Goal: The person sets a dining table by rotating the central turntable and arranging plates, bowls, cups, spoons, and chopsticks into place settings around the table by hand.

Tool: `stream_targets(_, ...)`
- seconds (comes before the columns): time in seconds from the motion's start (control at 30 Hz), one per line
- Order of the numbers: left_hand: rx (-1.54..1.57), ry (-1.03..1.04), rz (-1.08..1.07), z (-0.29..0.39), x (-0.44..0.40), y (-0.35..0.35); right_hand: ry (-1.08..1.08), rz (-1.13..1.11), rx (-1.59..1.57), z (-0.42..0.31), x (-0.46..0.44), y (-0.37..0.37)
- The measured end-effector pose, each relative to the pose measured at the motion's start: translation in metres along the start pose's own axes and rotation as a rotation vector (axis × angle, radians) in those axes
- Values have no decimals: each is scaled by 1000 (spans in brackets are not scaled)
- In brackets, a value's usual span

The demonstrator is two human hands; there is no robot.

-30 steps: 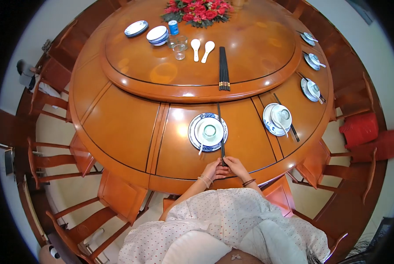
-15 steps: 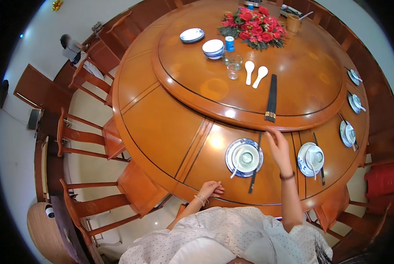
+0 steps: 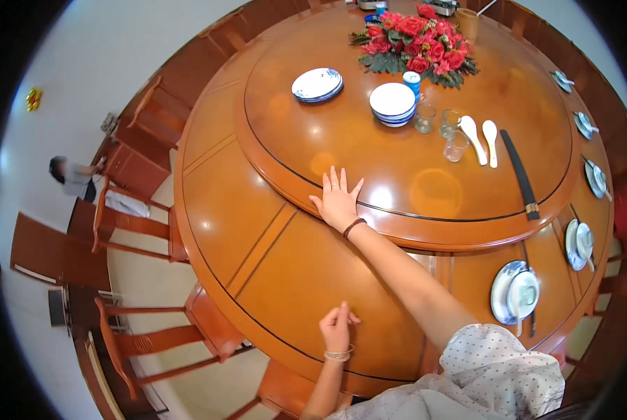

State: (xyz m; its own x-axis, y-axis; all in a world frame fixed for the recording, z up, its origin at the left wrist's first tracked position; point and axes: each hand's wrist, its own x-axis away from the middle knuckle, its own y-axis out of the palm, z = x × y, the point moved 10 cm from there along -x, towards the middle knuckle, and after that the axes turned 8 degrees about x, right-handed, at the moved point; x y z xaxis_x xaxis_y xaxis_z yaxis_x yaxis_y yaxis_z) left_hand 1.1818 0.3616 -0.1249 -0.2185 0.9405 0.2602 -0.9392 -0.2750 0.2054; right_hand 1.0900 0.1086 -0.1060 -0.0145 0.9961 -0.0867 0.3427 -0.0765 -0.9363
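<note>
My right hand (image 3: 338, 204) lies palm down on the rim of the wooden turntable (image 3: 285, 154), its fingers spread and nothing held. Lower down, my left hand (image 3: 338, 327) is loosely curled over the table (image 3: 306, 266), with no object visible in it. Beyond the right hand, the turntable bears a stack of plates (image 3: 317, 84), stacked bowls (image 3: 392, 101), a blue can (image 3: 411, 82) and three glasses (image 3: 455, 146). Two white spoons (image 3: 474, 140) and a bundle of black chopsticks (image 3: 518, 171) lie to the right of these.
Red flowers (image 3: 422, 43) stand farther back on the turntable. A place setting with a plate (image 3: 501, 301), bowl, spoon and chopsticks sits at the right, with several more along that edge. Wooden chairs (image 3: 159, 343) surround the table. Another person (image 3: 75, 175) is at the far left.
My right hand has moved left from beside the place setting onto the turntable rim, its fingers now spread. The view has shifted left, and my left hand stays curled.
</note>
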Motion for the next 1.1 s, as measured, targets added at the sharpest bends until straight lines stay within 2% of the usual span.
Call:
stream_targets(0.07, -78, 88, 76, 43, -34, -46, 1, 146, 212, -21, -11, 6)
stream_targets(0.13, -235, 233, 154, 80, -68, -90, 27, 110, 234, -20, -13, 9)
stream_targets(0.27, -144, 247, 204, 93, -132, -123, 12, 65, 211, -22, -13, 8)
stream_targets(0.53, 2, 247, -278, 120, -266, 37, -5, 41, 223, -13, -5, 7)
stream_targets(0.67, -16, 94, -339, 117, -366, 108, -74, 23, 194, -6, 8, 3)
stream_targets(0.8, 151, -309, -231, 77, -496, 148, -86, -16, 168, 6, 20, -8)
stream_targets(0.87, -77, -110, -31, 103, -510, 144, -82, -22, 178, 15, 26, -19)
stream_targets(0.9, -139, -71, 0, 105, -517, 144, -95, -29, 171, 19, 29, -22)
stream_targets(0.93, -140, -76, -4, 103, -525, 145, -107, -41, 161, 22, 32, -26)
stream_targets(1.0, -174, -148, -143, 91, -529, 157, -101, -50, 162, 33, 39, -32)
stream_targets(1.03, -240, -60, -117, 93, -529, 156, -111, -69, 159, 38, 42, -34)
stream_targets(1.07, -241, -69, -124, 90, -528, 154, -120, -84, 156, 43, 45, -36)
stream_targets(1.1, -273, -64, -226, 91, -526, 159, -122, -78, 141, 46, 47, -42)
